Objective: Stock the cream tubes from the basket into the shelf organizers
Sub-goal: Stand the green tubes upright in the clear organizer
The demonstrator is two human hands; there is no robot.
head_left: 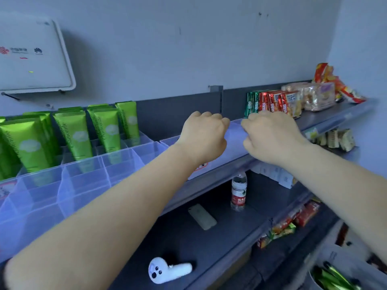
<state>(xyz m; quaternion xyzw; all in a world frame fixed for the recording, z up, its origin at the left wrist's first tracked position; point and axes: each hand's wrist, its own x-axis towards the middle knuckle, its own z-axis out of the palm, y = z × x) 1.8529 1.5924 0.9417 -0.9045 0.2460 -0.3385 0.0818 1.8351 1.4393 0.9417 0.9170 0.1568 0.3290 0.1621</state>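
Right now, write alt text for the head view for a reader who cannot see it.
Both hands, left hand and right hand, grip a clear organizer on the top shelf. To its left, green cream tubes stand upright in another clear organizer; snack packs sit to the right.

Both hands, left hand [204, 132] and right hand [270, 137], grip clear organizer [234, 139] on top shelf [335, 116]; green cream tubes [73, 130] stand upright in left organizer [83, 176].

Open gap on my top shelf [326, 120] between the green cream tubes [73, 132] and the snack packs [272, 102]. Clear organizer [88, 178] front cells free; tubes crowd its back rows.
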